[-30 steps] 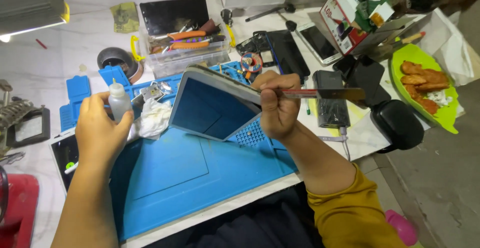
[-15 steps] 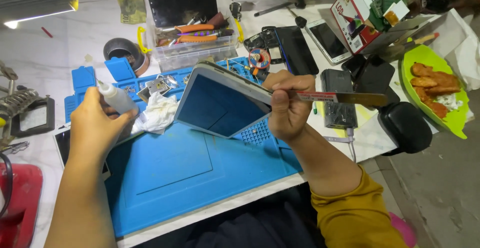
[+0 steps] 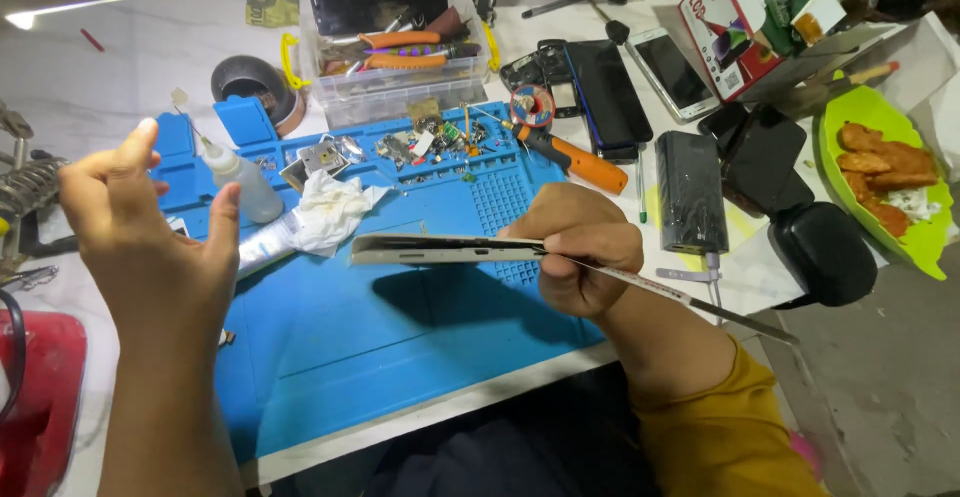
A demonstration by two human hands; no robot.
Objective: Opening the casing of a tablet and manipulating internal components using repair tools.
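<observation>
Right hand (image 3: 578, 257), frame centre, grips tablet (image 3: 445, 249) and thin metal tool (image 3: 690, 302); left hand (image 3: 160, 242) wide open beside squeeze bottle (image 3: 238, 183).

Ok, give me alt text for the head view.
The right hand holds a tablet edge-on with a thin metal tool over a blue mat. The left hand is raised open beside a small bottle.

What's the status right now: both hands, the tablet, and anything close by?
Left hand open, empty, beside squeeze bottle. Right hand grips tablet edge-on and thin metal blade, above blue mat. Crumpled tissue nearby.
</observation>
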